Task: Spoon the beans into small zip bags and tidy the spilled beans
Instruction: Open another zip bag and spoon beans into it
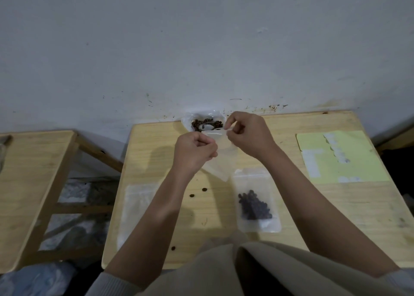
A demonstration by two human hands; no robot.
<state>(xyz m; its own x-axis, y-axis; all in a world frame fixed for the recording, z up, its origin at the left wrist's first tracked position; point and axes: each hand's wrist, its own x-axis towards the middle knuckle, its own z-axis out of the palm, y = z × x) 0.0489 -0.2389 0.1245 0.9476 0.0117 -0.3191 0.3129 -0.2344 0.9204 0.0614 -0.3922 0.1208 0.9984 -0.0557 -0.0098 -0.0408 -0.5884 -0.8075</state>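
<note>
While both my hands, left [194, 150] and right [244, 132], pinch the empty bag's [218, 161] mouth between them, the beans [207, 123] sit just beyond, nearer my right.

Bare forearms, pale cream ribbed sleeves [116, 283] pushed up, beige garment [280, 271].

A wooden table [302, 206] fills the centre. A yellow sheet [356, 161] lies at its right. A second table [29, 183] stands at left. A grey wall [201, 49] spans the top.
</note>
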